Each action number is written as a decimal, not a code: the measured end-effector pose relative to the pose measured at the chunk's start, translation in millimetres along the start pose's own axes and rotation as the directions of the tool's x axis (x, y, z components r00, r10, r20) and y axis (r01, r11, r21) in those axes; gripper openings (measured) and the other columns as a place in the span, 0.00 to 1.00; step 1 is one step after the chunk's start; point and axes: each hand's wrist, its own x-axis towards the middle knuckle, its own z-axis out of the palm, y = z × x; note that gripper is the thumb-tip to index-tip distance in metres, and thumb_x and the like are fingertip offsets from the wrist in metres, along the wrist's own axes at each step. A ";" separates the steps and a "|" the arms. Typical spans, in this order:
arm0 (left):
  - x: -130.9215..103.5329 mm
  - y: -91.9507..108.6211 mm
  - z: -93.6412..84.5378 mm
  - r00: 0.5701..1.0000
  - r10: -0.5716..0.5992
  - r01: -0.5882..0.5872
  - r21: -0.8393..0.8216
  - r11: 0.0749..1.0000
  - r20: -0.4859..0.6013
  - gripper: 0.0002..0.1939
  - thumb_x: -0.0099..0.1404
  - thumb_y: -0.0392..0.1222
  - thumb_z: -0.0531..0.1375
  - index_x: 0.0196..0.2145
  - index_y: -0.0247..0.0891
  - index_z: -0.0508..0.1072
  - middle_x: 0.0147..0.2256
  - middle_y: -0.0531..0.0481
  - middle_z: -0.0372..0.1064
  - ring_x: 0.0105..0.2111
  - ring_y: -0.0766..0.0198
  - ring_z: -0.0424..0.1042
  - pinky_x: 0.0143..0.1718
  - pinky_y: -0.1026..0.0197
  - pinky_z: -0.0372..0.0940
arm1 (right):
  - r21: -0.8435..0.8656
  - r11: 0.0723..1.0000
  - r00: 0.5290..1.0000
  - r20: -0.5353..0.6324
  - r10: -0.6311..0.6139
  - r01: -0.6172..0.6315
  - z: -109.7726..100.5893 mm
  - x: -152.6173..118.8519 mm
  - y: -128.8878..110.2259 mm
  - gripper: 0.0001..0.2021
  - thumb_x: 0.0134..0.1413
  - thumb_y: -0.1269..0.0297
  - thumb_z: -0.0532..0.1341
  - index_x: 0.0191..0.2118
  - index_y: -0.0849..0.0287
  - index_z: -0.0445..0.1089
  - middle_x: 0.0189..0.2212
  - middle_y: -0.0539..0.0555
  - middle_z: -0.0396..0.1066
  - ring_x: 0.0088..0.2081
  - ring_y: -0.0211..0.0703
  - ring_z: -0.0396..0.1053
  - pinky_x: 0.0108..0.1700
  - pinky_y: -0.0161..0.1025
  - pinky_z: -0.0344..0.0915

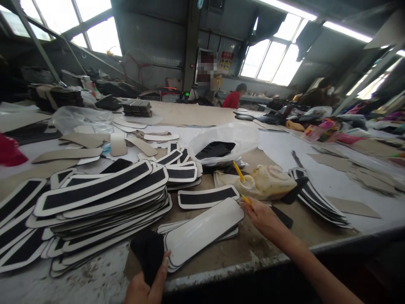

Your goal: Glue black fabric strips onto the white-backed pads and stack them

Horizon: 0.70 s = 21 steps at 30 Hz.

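Note:
In my left hand, at the bottom centre, is a black cloth piece, its thumb beside the left end of a pale curved panel. That panel lies on a small pile of similar ones. My right hand is closed round a yellow tool at the panel's right end; most of the tool is hidden. Just behind lies a single white-edged panel with a black strip. A yellowed glue container with a second yellow stick in its opening stands behind my right hand.
A tall stack of black-and-white panels fills the left. Behind the centre is a clear plastic bag with black pieces inside. More panels fan out at right. The table's front edge runs close by. A person in red is far back.

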 end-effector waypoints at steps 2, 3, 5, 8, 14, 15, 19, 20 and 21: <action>-3.5 7.6 0.1 0.997 0.023 -0.028 -0.079 0.996 -0.068 0.30 0.50 0.62 0.56 0.40 0.33 0.75 0.39 0.43 0.74 0.47 0.50 0.66 0.50 0.55 0.58 | 0.018 0.999 0.998 0.046 -0.032 0.031 15.4 -6.5 -0.6 0.14 0.59 0.58 0.45 0.30 0.58 0.63 0.27 0.57 0.70 0.30 0.49 0.70 0.34 0.43 0.64; -5.0 10.9 0.5 0.997 0.015 -0.025 -0.129 0.991 -0.072 0.29 0.49 0.61 0.58 0.39 0.32 0.75 0.33 0.44 0.74 0.40 0.52 0.70 0.44 0.57 0.61 | 0.027 0.998 0.997 0.063 -0.051 0.050 20.3 -10.9 -0.8 0.15 0.59 0.57 0.46 0.29 0.58 0.63 0.26 0.58 0.70 0.29 0.50 0.70 0.34 0.43 0.63; -6.8 15.5 1.3 0.996 -0.009 -0.010 -0.215 0.976 -0.088 0.28 0.49 0.58 0.60 0.38 0.30 0.75 0.18 0.51 0.67 0.23 0.61 0.66 0.28 0.61 0.61 | 0.017 0.998 0.995 0.073 -0.065 0.064 24.6 -18.3 1.2 0.17 0.59 0.54 0.45 0.29 0.58 0.64 0.26 0.58 0.71 0.29 0.51 0.70 0.33 0.44 0.63; -7.6 17.9 1.6 0.994 -0.038 0.008 -0.270 0.963 -0.107 0.25 0.49 0.53 0.60 0.37 0.28 0.74 0.13 0.58 0.55 0.15 0.70 0.54 0.19 0.65 0.52 | -0.068 0.998 1.000 0.018 0.012 -0.011 24.9 -19.3 9.8 0.18 0.58 0.53 0.45 0.35 0.59 0.65 0.28 0.60 0.72 0.31 0.53 0.72 0.31 0.44 0.64; -6.4 17.4 -3.0 0.995 -0.039 0.008 -0.314 0.949 -0.093 0.24 0.49 0.50 0.60 0.38 0.27 0.73 0.13 0.57 0.57 0.14 0.71 0.53 0.18 0.66 0.48 | -0.047 0.999 0.995 0.092 0.026 -0.022 30.4 -13.4 19.1 0.17 0.57 0.51 0.46 0.30 0.57 0.64 0.25 0.57 0.72 0.30 0.52 0.72 0.33 0.43 0.65; -6.7 17.2 -5.5 0.995 -0.041 0.009 -0.326 0.945 -0.092 0.24 0.49 0.50 0.60 0.38 0.27 0.73 0.13 0.57 0.57 0.14 0.71 0.54 0.18 0.66 0.48 | -0.050 0.999 0.995 0.094 0.026 -0.022 29.8 -15.8 18.8 0.17 0.57 0.50 0.46 0.30 0.56 0.63 0.25 0.56 0.72 0.30 0.52 0.72 0.32 0.43 0.64; -15.7 20.1 -16.8 0.991 -0.044 -0.006 -0.386 0.923 -0.123 0.22 0.48 0.49 0.62 0.36 0.29 0.72 0.14 0.58 0.57 0.17 0.72 0.54 0.20 0.67 0.51 | -0.069 0.997 0.996 0.080 0.049 -0.044 12.3 -28.4 7.2 0.17 0.56 0.50 0.46 0.27 0.55 0.64 0.22 0.55 0.70 0.26 0.50 0.70 0.29 0.43 0.61; -20.1 22.6 -18.4 0.991 -0.043 -0.012 -0.403 0.915 -0.126 0.20 0.49 0.50 0.62 0.35 0.30 0.72 0.15 0.58 0.57 0.17 0.72 0.54 0.20 0.68 0.51 | -0.050 0.997 0.996 0.068 0.062 -0.058 5.1 -31.1 -1.3 0.17 0.55 0.50 0.47 0.25 0.55 0.63 0.20 0.54 0.68 0.24 0.49 0.68 0.28 0.42 0.60; -25.0 26.0 -19.1 0.992 -0.044 -0.011 -0.425 0.905 -0.118 0.19 0.50 0.50 0.62 0.34 0.30 0.71 0.15 0.58 0.57 0.17 0.73 0.54 0.20 0.68 0.51 | -0.005 0.998 0.996 0.063 0.067 -0.067 -2.2 -33.8 -13.3 0.18 0.55 0.50 0.48 0.24 0.55 0.63 0.19 0.53 0.67 0.23 0.47 0.67 0.27 0.42 0.59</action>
